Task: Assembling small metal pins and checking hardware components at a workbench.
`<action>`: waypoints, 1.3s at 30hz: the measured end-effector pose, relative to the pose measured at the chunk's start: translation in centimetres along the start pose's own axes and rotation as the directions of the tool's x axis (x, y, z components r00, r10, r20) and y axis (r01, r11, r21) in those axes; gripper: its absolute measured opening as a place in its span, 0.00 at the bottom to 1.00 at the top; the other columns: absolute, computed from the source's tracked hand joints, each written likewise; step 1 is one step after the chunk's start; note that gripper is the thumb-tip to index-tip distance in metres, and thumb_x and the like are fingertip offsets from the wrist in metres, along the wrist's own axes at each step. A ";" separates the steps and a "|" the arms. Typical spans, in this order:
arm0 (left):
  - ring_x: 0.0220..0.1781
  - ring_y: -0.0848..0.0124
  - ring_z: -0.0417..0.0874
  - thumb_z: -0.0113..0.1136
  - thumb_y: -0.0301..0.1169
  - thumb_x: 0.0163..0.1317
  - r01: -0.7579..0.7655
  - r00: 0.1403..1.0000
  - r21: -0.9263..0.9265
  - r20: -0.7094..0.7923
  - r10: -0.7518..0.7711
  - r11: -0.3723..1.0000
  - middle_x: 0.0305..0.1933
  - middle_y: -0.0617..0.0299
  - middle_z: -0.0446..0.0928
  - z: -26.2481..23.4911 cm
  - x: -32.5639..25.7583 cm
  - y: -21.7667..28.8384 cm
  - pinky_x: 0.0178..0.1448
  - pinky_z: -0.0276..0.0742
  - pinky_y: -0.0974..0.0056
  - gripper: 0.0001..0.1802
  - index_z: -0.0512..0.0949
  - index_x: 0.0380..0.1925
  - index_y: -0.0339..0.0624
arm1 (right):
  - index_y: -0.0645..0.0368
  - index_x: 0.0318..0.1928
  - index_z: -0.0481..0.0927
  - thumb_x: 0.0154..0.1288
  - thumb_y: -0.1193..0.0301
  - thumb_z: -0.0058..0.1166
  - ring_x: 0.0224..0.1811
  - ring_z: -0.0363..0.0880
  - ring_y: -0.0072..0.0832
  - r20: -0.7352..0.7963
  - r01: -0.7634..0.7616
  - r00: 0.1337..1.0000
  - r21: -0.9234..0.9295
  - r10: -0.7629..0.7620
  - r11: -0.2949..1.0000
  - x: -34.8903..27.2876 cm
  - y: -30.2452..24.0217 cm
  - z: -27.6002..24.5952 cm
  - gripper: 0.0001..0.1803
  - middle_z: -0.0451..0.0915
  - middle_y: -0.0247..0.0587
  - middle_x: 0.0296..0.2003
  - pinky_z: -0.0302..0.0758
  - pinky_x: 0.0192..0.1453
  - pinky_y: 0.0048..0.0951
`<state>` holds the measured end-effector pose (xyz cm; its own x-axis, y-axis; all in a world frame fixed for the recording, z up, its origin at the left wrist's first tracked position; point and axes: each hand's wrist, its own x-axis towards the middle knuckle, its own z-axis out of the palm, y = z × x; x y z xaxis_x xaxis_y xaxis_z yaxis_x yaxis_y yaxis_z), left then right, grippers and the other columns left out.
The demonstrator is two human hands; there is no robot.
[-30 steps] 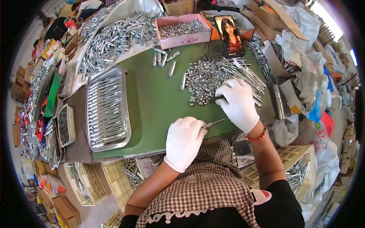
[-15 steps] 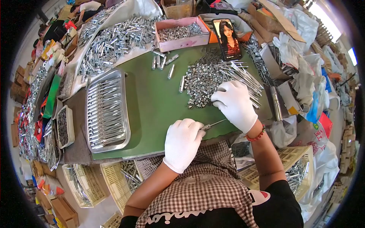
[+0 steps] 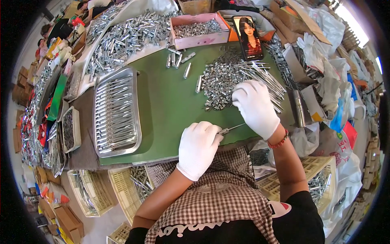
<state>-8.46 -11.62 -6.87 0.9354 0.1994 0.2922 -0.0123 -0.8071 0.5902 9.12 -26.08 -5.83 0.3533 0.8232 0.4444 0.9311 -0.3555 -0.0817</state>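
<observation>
1. Green matting covers the worktop [image 3: 162, 110], crowded round with boxes, bags and heaps of metal parts.
2. Left hand [image 3: 199, 148], white-gloved, has its grip closed on a thin metal pin [image 3: 232, 129] near the worktop's front edge.
3. Right hand [image 3: 256, 106], also gloved, rests on a pile of small silver sleeves [image 3: 221, 83]; its grip cannot be judged.
4. Left of these lies a metal tray [image 3: 117, 112] of rods; a phone [image 3: 249, 37] leans beyond the pile.
</observation>
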 end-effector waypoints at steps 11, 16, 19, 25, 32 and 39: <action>0.40 0.52 0.81 0.70 0.29 0.56 -0.022 1.000 0.007 0.009 0.022 1.000 0.35 0.55 0.80 0.1 0.1 -0.2 0.47 0.75 0.50 0.07 0.83 0.34 0.43 | 0.49 0.41 0.86 0.56 0.73 0.67 0.45 0.84 0.39 0.018 -0.121 0.992 0.340 0.123 0.932 -4.0 -4.4 -1.7 0.10 0.86 0.33 0.38 0.77 0.54 0.40; 0.40 0.51 0.81 0.70 0.29 0.55 -0.016 1.000 0.004 0.010 0.016 1.000 0.35 0.55 0.80 0.0 0.0 -0.1 0.47 0.75 0.50 0.07 0.83 0.34 0.43 | 0.50 0.33 0.85 0.53 0.72 0.70 0.47 0.84 0.33 -0.063 -0.054 0.995 0.356 0.081 0.933 -3.7 -4.6 -0.8 0.07 0.85 0.28 0.37 0.76 0.57 0.39; 0.40 0.52 0.82 0.70 0.30 0.57 -0.030 1.000 0.017 0.000 0.030 0.999 0.34 0.56 0.80 0.1 0.1 -0.2 0.46 0.76 0.50 0.06 0.83 0.34 0.44 | 0.50 0.31 0.86 0.52 0.74 0.70 0.50 0.84 0.33 -0.032 -0.082 0.995 0.296 0.095 0.952 -3.3 -5.0 -1.2 0.06 0.86 0.28 0.37 0.75 0.58 0.39; 0.39 0.52 0.82 0.70 0.29 0.56 -0.036 0.999 0.007 -0.017 0.036 0.999 0.35 0.55 0.80 0.1 0.1 -0.2 0.46 0.76 0.50 0.06 0.83 0.34 0.43 | 0.51 0.31 0.86 0.51 0.74 0.69 0.47 0.84 0.33 -0.034 -0.087 0.995 0.258 0.099 0.962 -3.2 -5.6 -1.2 0.06 0.86 0.28 0.36 0.76 0.58 0.39; 0.41 0.51 0.81 0.70 0.28 0.55 -0.040 0.999 -0.016 -0.029 0.039 0.999 0.36 0.54 0.81 0.1 -0.1 -0.3 0.47 0.75 0.49 0.07 0.83 0.34 0.43 | 0.52 0.32 0.86 0.51 0.73 0.69 0.47 0.84 0.33 -0.082 -0.124 0.985 0.290 0.154 0.949 -3.7 -5.9 -0.8 0.07 0.86 0.28 0.36 0.76 0.58 0.39; 0.41 0.51 0.81 0.70 0.29 0.57 0.008 1.000 -0.004 0.023 -0.008 1.000 0.37 0.55 0.81 0.1 -0.2 -0.4 0.48 0.75 0.50 0.07 0.84 0.36 0.44 | 0.57 0.44 0.81 0.49 0.70 0.67 0.47 0.82 0.38 -0.059 -0.086 0.994 0.129 0.094 0.988 -4.0 -6.0 -3.0 0.19 0.83 0.39 0.43 0.78 0.54 0.42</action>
<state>-8.56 -11.44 -7.23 0.9433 0.1927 0.2702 -0.0065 -0.8033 0.5955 1.88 -28.61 -4.42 0.4333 0.7585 0.4868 0.9013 -0.3649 -0.2335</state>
